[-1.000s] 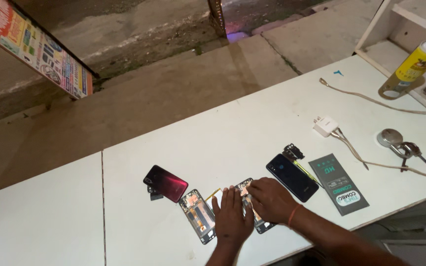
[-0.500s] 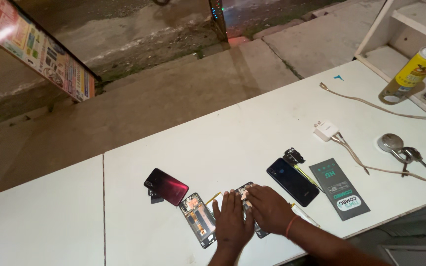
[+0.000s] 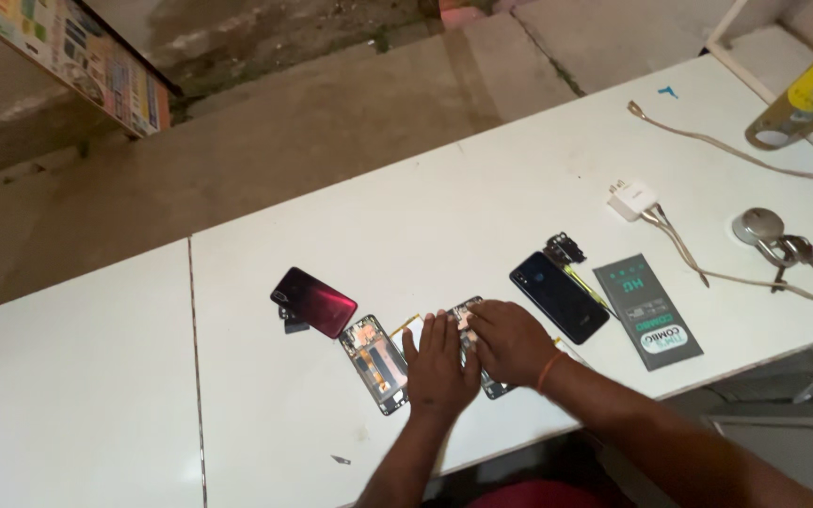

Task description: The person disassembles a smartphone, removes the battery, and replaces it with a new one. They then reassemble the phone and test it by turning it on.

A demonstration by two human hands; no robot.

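Observation:
Both hands rest together on an opened phone body (image 3: 471, 312) lying on the white table (image 3: 482, 207). My left hand (image 3: 437, 367) lies flat, its fingers pressing on the phone's left side. My right hand (image 3: 507, 341) covers the phone's right side, fingertips near its upper end; an orange band circles that wrist. The hands hide most of this phone. Just left of them lies a second opened phone frame (image 3: 375, 362) with its inner parts showing. Whether either hand grips anything is hidden.
A red phone back cover (image 3: 313, 301) lies further left, a dark blue phone (image 3: 558, 296) to the right, then a dark flat packet (image 3: 647, 309). A white charger (image 3: 634, 199) with cable, metal tools (image 3: 783, 243) and a yellow spray can (image 3: 809, 94) are at the right.
The view has shifted slightly. Both hands stay on the same opened phone with only small finger movements.

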